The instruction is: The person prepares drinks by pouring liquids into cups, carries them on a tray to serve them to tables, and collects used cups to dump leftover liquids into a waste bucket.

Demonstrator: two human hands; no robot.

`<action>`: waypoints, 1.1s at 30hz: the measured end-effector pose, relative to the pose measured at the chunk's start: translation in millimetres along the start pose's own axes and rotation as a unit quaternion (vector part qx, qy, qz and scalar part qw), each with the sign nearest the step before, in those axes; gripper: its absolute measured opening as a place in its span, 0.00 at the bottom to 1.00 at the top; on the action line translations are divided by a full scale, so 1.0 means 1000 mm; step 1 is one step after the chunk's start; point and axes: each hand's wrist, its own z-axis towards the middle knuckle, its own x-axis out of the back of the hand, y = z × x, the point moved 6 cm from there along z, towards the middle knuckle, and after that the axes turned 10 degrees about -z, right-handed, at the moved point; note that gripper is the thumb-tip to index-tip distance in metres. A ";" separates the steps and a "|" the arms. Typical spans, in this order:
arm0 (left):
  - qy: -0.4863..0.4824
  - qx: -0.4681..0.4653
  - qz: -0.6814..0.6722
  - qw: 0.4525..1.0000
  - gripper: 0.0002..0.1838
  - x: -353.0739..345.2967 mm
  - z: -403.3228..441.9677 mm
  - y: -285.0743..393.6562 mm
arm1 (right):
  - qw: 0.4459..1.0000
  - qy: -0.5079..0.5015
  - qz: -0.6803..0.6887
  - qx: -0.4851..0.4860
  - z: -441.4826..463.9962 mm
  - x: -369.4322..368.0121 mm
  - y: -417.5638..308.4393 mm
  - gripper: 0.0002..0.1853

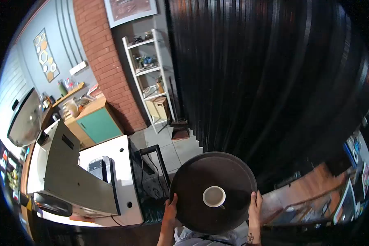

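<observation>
A round dark tray is held level in front of my body, low in the head view. On it, a little right of its middle, stands a white cup with its handle toward me; whether it holds anything is unclear. My left hand grips the tray's left rim with the thumb on top. Round the right rim are the fingers of my right hand. Both hands' undersides are hidden by the tray.
A large coffee grinder stands on a white-topped cart with a black handle at left. Behind are a green-door cabinet and a white shelf. A black curtain hangs ahead and right.
</observation>
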 end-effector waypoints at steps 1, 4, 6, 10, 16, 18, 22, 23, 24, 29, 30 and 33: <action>0.072 0.038 -0.004 0.997 0.35 -0.007 0.007 0.002 | 1.000 -0.016 -0.012 0.006 0.022 -0.008 -0.014 0.33; 0.122 0.006 -0.017 0.992 0.35 -0.020 0.048 0.016 | 0.987 -0.140 0.000 0.073 0.098 -0.057 -0.031 0.36; 0.144 -0.004 0.003 0.990 0.36 -0.009 0.094 0.009 | 0.964 -0.257 0.018 0.064 0.144 -0.090 -0.044 0.37; 0.150 -0.024 0.015 0.988 0.34 -0.034 0.167 0.044 | 0.983 -0.161 -0.075 -0.039 0.178 -0.154 -0.095 0.43; 0.199 -0.018 0.018 0.980 0.31 -0.040 0.280 0.088 | 0.974 -0.208 -0.069 -0.057 0.249 -0.251 -0.181 0.46; 0.221 -0.017 0.011 0.975 0.32 -0.047 0.309 0.112 | 0.979 -0.196 -0.044 -0.026 0.270 -0.283 -0.211 0.44; 0.223 -0.030 -0.044 0.973 0.33 -0.055 0.364 0.149 | 0.968 -0.234 -0.085 -0.025 0.313 -0.347 -0.245 0.47; 0.247 -0.025 -0.040 0.968 0.31 -0.058 0.372 0.159 | 0.968 -0.239 -0.075 -0.029 0.321 -0.361 -0.257 0.47; 0.220 -0.039 -0.065 0.973 0.29 -0.053 0.391 0.159 | 0.967 -0.242 -0.074 -0.021 0.330 -0.378 -0.272 0.46; 0.250 -0.032 -0.138 0.958 0.30 -0.063 0.442 0.201 | 0.963 -0.259 -0.065 0.044 0.383 -0.479 -0.327 0.42; 0.269 -0.023 -0.125 0.955 0.32 -0.049 0.466 0.190 | 0.960 -0.266 -0.064 0.056 0.393 -0.502 -0.338 0.41; 0.322 0.002 -0.154 0.934 0.37 -0.045 0.508 0.209 | 0.948 -0.298 -0.061 0.089 0.422 -0.576 -0.375 0.39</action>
